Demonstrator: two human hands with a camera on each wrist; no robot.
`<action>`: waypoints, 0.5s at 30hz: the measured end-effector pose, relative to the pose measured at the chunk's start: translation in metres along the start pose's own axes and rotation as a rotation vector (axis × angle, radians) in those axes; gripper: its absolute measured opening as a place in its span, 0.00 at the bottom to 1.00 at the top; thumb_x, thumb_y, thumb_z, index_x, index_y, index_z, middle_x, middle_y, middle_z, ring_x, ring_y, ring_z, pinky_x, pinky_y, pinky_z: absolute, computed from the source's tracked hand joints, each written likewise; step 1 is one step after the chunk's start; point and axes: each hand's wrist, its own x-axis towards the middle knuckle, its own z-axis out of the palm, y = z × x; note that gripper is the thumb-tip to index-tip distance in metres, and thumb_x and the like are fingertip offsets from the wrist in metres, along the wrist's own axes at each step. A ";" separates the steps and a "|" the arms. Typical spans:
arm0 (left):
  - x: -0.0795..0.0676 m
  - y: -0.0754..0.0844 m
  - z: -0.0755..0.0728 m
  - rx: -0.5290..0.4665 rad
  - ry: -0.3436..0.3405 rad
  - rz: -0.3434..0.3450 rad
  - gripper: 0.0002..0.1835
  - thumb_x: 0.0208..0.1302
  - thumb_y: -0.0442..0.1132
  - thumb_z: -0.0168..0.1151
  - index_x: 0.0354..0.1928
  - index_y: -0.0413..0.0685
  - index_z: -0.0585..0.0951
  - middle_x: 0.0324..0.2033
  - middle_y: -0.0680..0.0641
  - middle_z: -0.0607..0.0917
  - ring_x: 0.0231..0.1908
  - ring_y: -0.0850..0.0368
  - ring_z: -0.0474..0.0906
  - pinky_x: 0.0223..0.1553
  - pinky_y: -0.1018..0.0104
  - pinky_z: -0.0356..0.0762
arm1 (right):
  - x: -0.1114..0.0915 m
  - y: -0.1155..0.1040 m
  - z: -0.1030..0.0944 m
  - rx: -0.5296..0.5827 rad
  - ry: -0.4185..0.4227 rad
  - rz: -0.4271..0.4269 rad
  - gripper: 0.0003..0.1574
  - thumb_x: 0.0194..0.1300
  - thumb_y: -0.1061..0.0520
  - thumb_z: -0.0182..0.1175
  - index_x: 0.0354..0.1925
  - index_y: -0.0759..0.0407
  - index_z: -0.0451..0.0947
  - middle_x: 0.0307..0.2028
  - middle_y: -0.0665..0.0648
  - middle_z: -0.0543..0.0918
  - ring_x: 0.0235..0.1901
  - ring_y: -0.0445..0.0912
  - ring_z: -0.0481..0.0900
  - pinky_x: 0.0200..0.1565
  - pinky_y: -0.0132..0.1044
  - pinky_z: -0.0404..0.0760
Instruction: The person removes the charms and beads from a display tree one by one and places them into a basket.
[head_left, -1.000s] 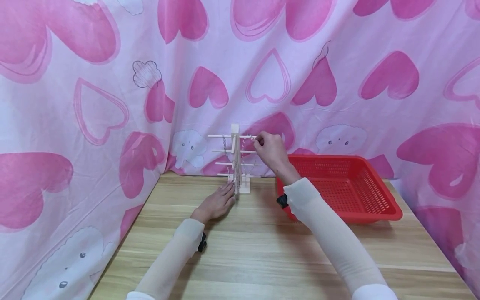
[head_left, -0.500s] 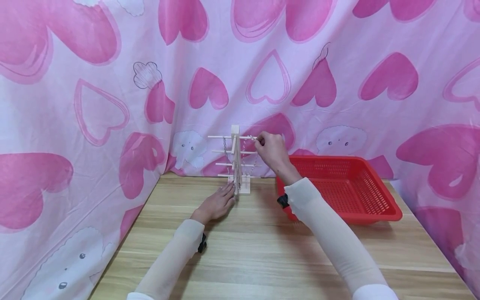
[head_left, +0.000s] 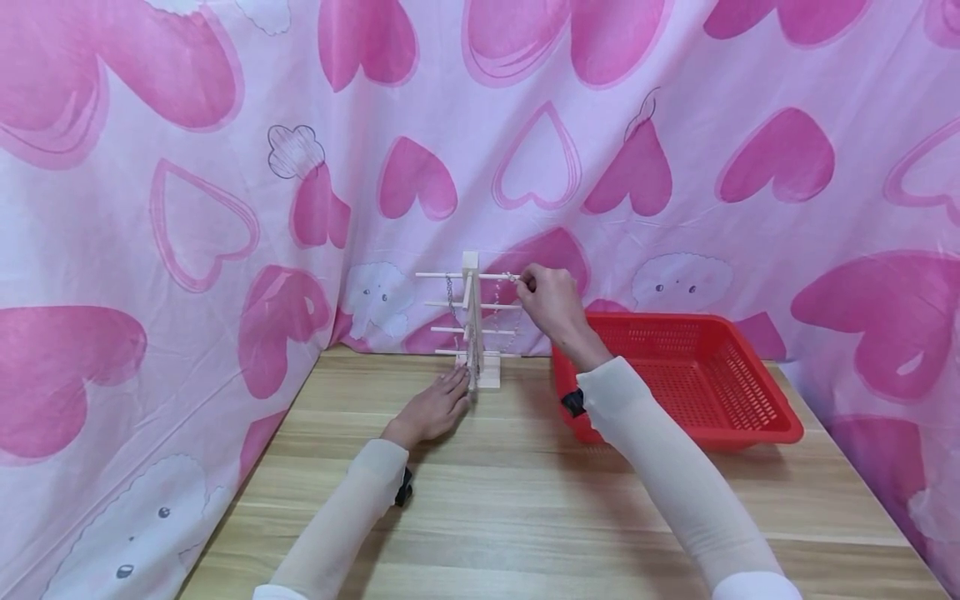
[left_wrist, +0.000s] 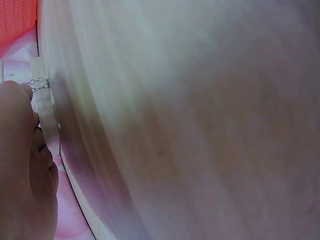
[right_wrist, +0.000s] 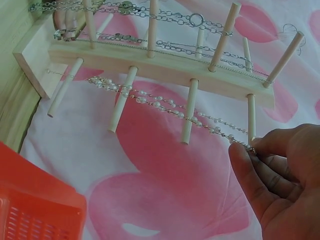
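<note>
A wooden jewelry stand (head_left: 470, 263) with pegs on its sides stands at the back of the table. My right hand (head_left: 555, 307) pinches a pearl-beaded necklace (right_wrist: 180, 114) between thumb and index finger, at the outer end of the top right peg (right_wrist: 251, 116). The necklace hangs in a long loop beside the lower pegs. Silver chains (right_wrist: 175, 21) hang on other pegs; one carries a ring. With fingers extended, my left hand (head_left: 433, 407) rests by the foot of the stand, close to the lower end of a chain (left_wrist: 40, 85). Its fingertips are partly hidden.
A red perforated plastic basket (head_left: 780, 423) sits right of the stand, below my right forearm. Behind the wood-grain table (head_left: 480, 500) hangs a pink heart-print curtain (head_left: 517, 108), which also covers both sides.
My right hand has moved slightly right, toward the outer end of the top peg, bringing the top of the pearl necklace along. My left hand has stayed in place.
</note>
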 end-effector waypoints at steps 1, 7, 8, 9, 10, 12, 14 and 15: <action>0.000 0.000 0.000 0.001 -0.001 -0.001 0.34 0.88 0.51 0.34 0.85 0.39 0.52 0.86 0.40 0.50 0.86 0.43 0.46 0.87 0.49 0.48 | 0.000 0.000 -0.001 0.000 0.000 -0.003 0.11 0.74 0.60 0.62 0.43 0.64 0.89 0.36 0.61 0.92 0.35 0.53 0.86 0.41 0.46 0.89; -0.002 0.001 -0.003 -0.002 -0.006 -0.006 0.34 0.88 0.51 0.34 0.85 0.40 0.51 0.86 0.40 0.50 0.86 0.44 0.46 0.87 0.50 0.48 | -0.003 -0.001 -0.008 0.010 -0.020 0.015 0.11 0.75 0.59 0.63 0.45 0.63 0.89 0.39 0.62 0.92 0.35 0.54 0.86 0.41 0.46 0.91; -0.002 0.001 -0.003 -0.004 -0.005 -0.005 0.34 0.88 0.51 0.34 0.85 0.39 0.51 0.86 0.40 0.50 0.86 0.44 0.46 0.87 0.49 0.48 | -0.003 -0.001 -0.009 0.013 -0.024 0.019 0.11 0.75 0.59 0.63 0.46 0.63 0.89 0.39 0.62 0.92 0.36 0.54 0.86 0.41 0.45 0.91; -0.002 0.001 -0.003 -0.007 -0.004 -0.005 0.34 0.88 0.51 0.35 0.85 0.39 0.51 0.86 0.40 0.50 0.86 0.43 0.46 0.86 0.49 0.49 | -0.003 -0.001 -0.009 0.016 -0.026 0.022 0.11 0.75 0.59 0.63 0.46 0.63 0.89 0.39 0.62 0.91 0.36 0.54 0.85 0.41 0.45 0.91; -0.002 0.001 -0.003 -0.009 -0.006 -0.005 0.34 0.88 0.51 0.35 0.85 0.39 0.51 0.86 0.40 0.50 0.86 0.43 0.46 0.86 0.49 0.49 | -0.004 -0.001 -0.010 0.018 -0.026 0.022 0.11 0.75 0.59 0.63 0.46 0.63 0.89 0.39 0.62 0.91 0.36 0.54 0.85 0.41 0.45 0.91; -0.002 0.001 -0.002 -0.010 -0.005 -0.003 0.34 0.88 0.51 0.35 0.85 0.39 0.51 0.85 0.40 0.50 0.86 0.43 0.46 0.86 0.48 0.49 | -0.004 -0.001 -0.013 0.021 -0.023 0.021 0.11 0.75 0.59 0.63 0.46 0.63 0.89 0.39 0.62 0.91 0.35 0.54 0.85 0.40 0.45 0.91; -0.002 0.002 -0.001 -0.009 -0.003 -0.004 0.34 0.88 0.51 0.35 0.85 0.39 0.51 0.85 0.40 0.50 0.86 0.43 0.46 0.86 0.48 0.49 | -0.005 0.000 -0.014 0.020 -0.019 0.017 0.10 0.75 0.59 0.63 0.46 0.64 0.89 0.39 0.63 0.91 0.35 0.54 0.85 0.39 0.44 0.90; -0.001 0.002 -0.001 -0.007 -0.002 -0.005 0.34 0.88 0.51 0.35 0.85 0.39 0.52 0.85 0.40 0.50 0.86 0.43 0.46 0.86 0.48 0.49 | -0.005 0.001 -0.015 0.018 -0.018 0.015 0.10 0.75 0.59 0.63 0.46 0.64 0.89 0.39 0.63 0.91 0.34 0.53 0.84 0.38 0.44 0.90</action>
